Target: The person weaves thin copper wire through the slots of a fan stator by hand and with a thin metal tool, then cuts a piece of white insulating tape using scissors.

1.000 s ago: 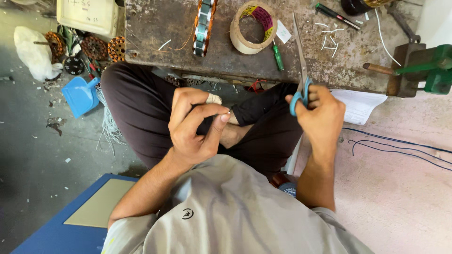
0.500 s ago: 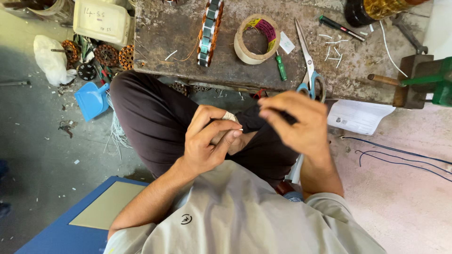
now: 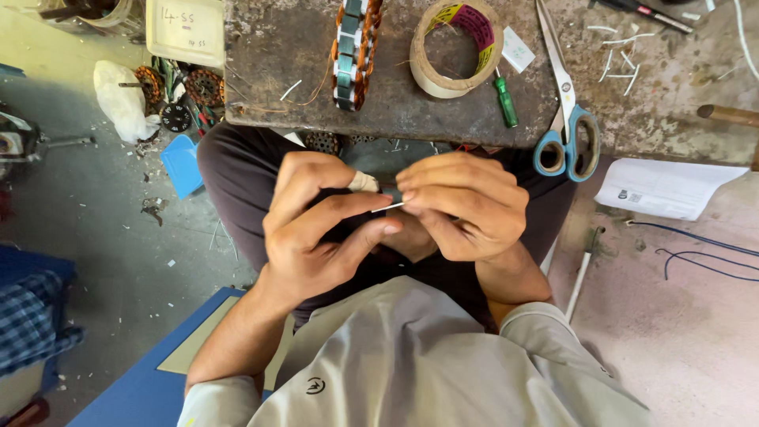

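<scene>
I see both hands just below the workbench (image 3: 285, 71) edge. The left hand (image 3: 320, 225) and right hand (image 3: 466, 205) have fingers closed, pinching a thin white strip (image 3: 392, 206) between them. The blue-handled scissors (image 3: 563, 119) lie on the workbench.

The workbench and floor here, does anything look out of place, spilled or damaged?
The blue-handled scissors lie with their handles hanging over the workbench edge. White scraps litter the bench top, and debris is strewn on the floor at left. Both hands pinch a thin white strip; it looks intact.
</scene>
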